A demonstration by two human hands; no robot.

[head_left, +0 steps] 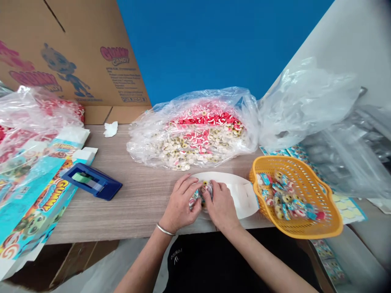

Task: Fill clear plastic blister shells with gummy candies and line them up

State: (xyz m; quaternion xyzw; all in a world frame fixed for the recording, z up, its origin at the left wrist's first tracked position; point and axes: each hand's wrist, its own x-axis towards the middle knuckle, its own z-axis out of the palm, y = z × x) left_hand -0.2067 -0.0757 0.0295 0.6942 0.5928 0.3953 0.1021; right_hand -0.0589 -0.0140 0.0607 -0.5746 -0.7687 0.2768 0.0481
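Both of my hands meet over a white oval tray (247, 195) near the table's front edge. My left hand (183, 201), with a silver bangle at the wrist, has its fingers closed around the left side of a small clear candy packet (205, 189). My right hand (221, 203) grips the same packet from the right, thumb laid across it. Gummy eyes and blue-and-red print show through the film; my fingers cover much of it. Just right of the tray stands a yellow basket (328, 203) holding several similar packets (290, 199).
Behind my hands lies a large clear bag (198, 134) of loose red and white gummies. A blue tape dispenser (94, 181) and printed candy cartons (51, 195) sit left. A cardboard box (91, 53) stands back left; crumpled plastic bags (311, 106) fill the right.
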